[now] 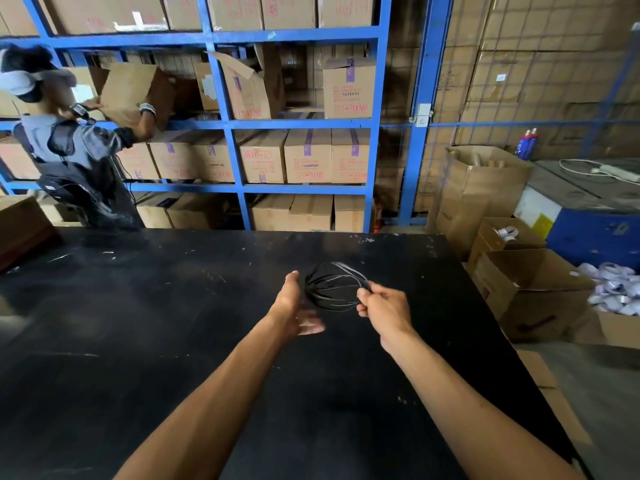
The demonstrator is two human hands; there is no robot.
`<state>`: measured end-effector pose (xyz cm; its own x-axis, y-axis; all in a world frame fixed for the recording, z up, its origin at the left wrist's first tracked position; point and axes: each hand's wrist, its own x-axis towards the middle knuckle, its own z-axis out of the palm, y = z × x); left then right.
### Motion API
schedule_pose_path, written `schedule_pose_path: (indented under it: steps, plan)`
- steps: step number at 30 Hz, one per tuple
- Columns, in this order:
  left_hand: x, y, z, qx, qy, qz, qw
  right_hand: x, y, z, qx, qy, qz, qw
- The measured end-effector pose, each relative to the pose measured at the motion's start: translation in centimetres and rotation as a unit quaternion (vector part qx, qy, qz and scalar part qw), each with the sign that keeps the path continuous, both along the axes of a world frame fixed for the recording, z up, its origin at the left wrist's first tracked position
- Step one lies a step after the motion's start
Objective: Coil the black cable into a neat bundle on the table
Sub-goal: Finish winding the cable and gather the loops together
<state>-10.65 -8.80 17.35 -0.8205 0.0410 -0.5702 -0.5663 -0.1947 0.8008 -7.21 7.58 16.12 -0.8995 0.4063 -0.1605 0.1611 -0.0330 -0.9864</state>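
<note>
My right hand pinches the thin black looped cable; my left hand is spread open beside it. Right of my hands, an open brown cardboard box holds white paper scraps, clear of the black scuffed surface.

Red and purple print on the shelved cartons, too blurred and mirrored to read

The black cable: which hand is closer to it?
Right. The right hand pinches the black cable at the coil's right side; the left hand is open beside its left edge.
</note>
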Motion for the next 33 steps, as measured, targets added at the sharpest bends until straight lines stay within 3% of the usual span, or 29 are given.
schedule_pose_path:
  steps: [1,2,3,4,6,8,9,16,20,24,26,30,33]
  plan:
    - [0.0,-0.4,-0.7,-0.145,0.047,-0.007,0.988,-0.4,0.8,-0.2,-0.011,-0.013,-0.012,1.000]
    - [-0.1,-0.7,-1.7,-0.282,0.147,0.002,0.948,-0.6,1.5,-0.4,-0.022,-0.028,-0.020,0.999]
    - [-0.1,-0.7,-2.6,-0.380,0.282,0.000,0.881,-0.8,2.1,-0.5,-0.034,-0.042,-0.022,0.998]
    - [0.1,-0.7,-3.1,-0.442,0.421,-0.019,0.792,-0.9,2.5,-0.7,-0.043,-0.055,-0.020,0.997]
    - [0.2,-0.2,-3.8,-0.500,0.598,-0.112,0.617,-1.0,3.0,-1.0,-0.068,-0.071,-0.014,0.995]
    - [0.5,1.0,-4.6,-0.535,0.637,-0.221,0.509,-0.9,3.1,-1.1,-0.092,-0.080,-0.006,0.993]
    - [0.8,1.7,-5.0,-0.551,0.634,-0.252,0.481,-0.7,3.1,-1.1,-0.110,-0.083,-0.003,0.990]
    - [2.8,5.6,-8.0,-0.554,0.634,-0.243,0.482,1.6,5.9,-1.8,-0.257,-0.125,0.004,0.958]
    - [4.4,8.5,-8.1,-0.528,0.577,-0.297,0.548,2.8,8.8,-2.9,-0.299,-0.159,-0.018,0.941]
    - [5.3,10.8,-9.0,-0.535,0.582,-0.329,0.516,3.7,11.5,-3.6,-0.349,-0.188,-0.010,0.918]
    - [5.2,11.7,-9.2,-0.505,0.558,-0.356,0.553,3.9,12.7,-4.0,-0.328,-0.188,0.001,0.926]
    - [5.6,13.9,-8.8,-0.394,0.468,-0.381,0.693,4.3,15.6,-5.4,-0.229,-0.199,0.059,0.951]
    - [5.4,15.4,-10.0,-0.371,0.400,-0.351,0.761,3.9,17.1,-7.4,-0.192,-0.195,0.092,0.957]
